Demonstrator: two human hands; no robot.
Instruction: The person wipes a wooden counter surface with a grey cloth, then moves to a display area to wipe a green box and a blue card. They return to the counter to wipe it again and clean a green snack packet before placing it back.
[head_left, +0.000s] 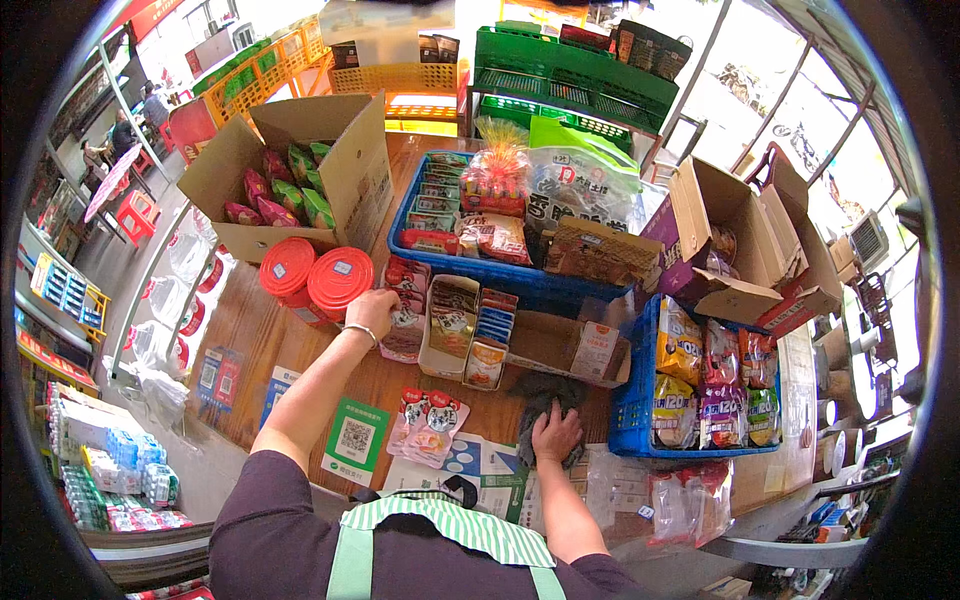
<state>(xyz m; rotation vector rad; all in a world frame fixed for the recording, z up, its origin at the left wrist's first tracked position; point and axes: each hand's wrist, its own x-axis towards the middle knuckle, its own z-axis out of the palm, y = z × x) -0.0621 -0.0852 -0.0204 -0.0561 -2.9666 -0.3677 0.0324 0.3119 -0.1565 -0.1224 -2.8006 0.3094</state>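
My left hand, with a bangle at the wrist, is between a red-lidded canister and a row of snack packets. Its fingertips are hidden, so any grip is unclear. Under my right hand a dark grey cloth is bunched against the wooden table. Between my arms lie pink snack pouches. Just beyond them stand an open carton of sachets, a narrow box of packets and a low cardboard tray.
Behind sits a blue basket of snacks. Open cardboard boxes stand at left and right. Bagged snacks fill another blue basket. A green printed-code card and plastic packets lie along the near edge.
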